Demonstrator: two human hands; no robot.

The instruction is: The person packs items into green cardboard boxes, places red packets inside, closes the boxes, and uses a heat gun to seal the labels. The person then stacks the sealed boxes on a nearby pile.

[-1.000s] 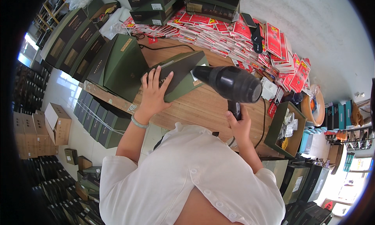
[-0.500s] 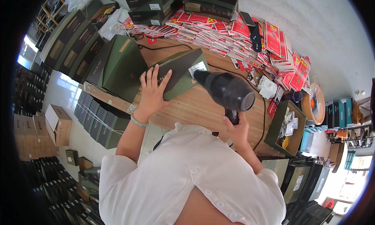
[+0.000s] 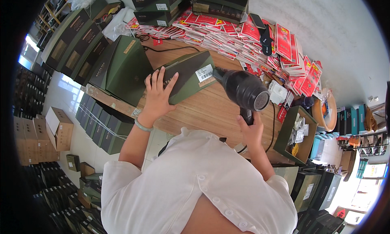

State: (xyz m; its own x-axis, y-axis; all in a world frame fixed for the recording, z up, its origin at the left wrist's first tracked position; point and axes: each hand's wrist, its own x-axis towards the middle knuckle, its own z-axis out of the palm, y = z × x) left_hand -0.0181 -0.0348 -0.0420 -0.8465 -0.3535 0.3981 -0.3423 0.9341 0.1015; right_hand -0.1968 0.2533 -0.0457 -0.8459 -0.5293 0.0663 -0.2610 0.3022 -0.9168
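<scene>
A dark green shoe box [image 3: 189, 81] rests tilted on the wooden table, a white barcode label [image 3: 204, 73] on its end face. My left hand [image 3: 159, 95] lies on the box's near side with its fingers spread, and a pale bangle circles the wrist. In my right hand [image 3: 250, 130] is a black hair dryer [image 3: 243, 89], gripped by its handle. The dryer's nozzle points left at the label's right edge, with little space between them; whether they touch I cannot tell.
Left of my hand stands a bigger green box [image 3: 126, 71]. Red printed packets [image 3: 243, 39] lie heaped along the wall, a phone [image 3: 257, 21] on top. An open box of small items [image 3: 296, 134] sits at the right, and a dark cord [image 3: 273, 130] runs nearby.
The hair dryer has shifted right, drawing its nozzle back off the label, which now shows whole. My left hand and the shoe box have hardly moved.
</scene>
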